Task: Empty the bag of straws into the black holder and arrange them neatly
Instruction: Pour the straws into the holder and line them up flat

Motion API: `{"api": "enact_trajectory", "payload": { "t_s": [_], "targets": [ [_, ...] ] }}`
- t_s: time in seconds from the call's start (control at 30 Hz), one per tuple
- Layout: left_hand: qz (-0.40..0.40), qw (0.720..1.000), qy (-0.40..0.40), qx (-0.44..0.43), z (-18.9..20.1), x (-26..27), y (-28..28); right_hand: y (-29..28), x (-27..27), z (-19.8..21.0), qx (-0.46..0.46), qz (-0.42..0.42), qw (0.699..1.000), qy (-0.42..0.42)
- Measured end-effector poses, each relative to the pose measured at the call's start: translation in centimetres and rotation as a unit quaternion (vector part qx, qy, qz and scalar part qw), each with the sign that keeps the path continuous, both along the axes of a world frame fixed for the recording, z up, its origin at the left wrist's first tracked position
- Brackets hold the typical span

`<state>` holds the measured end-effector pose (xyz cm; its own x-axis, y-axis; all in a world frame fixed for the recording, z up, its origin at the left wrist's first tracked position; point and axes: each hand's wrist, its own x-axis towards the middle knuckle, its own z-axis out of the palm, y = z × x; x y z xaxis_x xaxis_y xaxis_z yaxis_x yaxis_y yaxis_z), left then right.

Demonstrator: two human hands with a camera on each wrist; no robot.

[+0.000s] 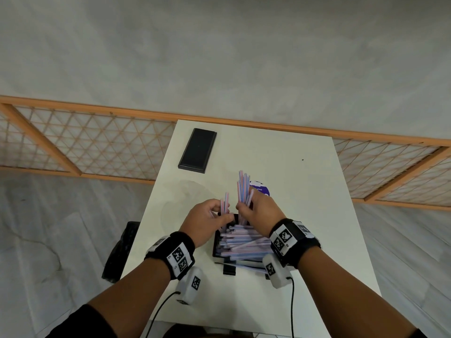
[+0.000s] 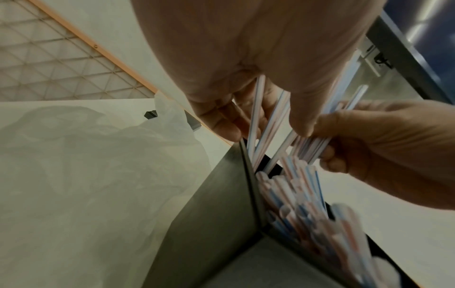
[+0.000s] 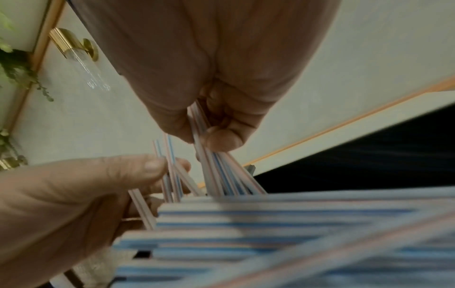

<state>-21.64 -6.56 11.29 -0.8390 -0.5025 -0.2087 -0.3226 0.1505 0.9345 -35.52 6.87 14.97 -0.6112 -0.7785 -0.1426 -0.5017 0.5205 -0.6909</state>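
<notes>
A black holder (image 1: 216, 242) stands on the white table (image 1: 305, 191), filled with striped pink-and-blue straws (image 1: 241, 242) lying lengthwise. At its far end my left hand (image 1: 207, 219) pinches a few upright straws (image 1: 225, 203). Right beside it my right hand (image 1: 258, 211) grips a larger upright bunch of straws (image 1: 244, 186). The left wrist view shows the holder's wall (image 2: 216, 214), my left hand (image 2: 248, 109) around straws (image 2: 256, 120) and the right hand (image 2: 369, 136) holding its bunch. In the right wrist view my right hand (image 3: 209, 120) clasps straws (image 3: 221, 171) over the pile (image 3: 270, 224).
A crumpled clear plastic bag (image 1: 188, 196) lies on the table left of the hands. A black lid (image 1: 197, 150) lies at the far left of the table. A purple label (image 1: 261, 189) shows behind the right hand. A wooden lattice rail (image 1: 73, 142) runs past the table.
</notes>
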Motion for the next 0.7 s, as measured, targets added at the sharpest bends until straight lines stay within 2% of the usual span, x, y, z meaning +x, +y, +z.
{"api": "enact_trajectory", "payload": {
  "t_s": [0.1,0.47,0.6,0.7],
  "targets": [
    [0.008,1.000,-0.013,-0.023,0.0,-0.1,-0.3,0.6,-0.2,1.7,-0.043,-0.014,0.999,-0.001],
    [0.033,0.999,-0.017,-0.003,-0.1,-0.6,-0.2,3.3,-0.7,10.6,-0.169,-0.045,0.984,0.028],
    [0.040,0.999,-0.024,0.004,-0.6,-0.5,-0.3,4.6,-0.2,13.4,-0.152,0.020,0.986,0.060],
    [0.042,0.999,-0.019,0.009,-0.6,-0.4,-0.3,4.9,0.5,13.2,-0.102,0.090,0.986,0.097]
  ]
}}
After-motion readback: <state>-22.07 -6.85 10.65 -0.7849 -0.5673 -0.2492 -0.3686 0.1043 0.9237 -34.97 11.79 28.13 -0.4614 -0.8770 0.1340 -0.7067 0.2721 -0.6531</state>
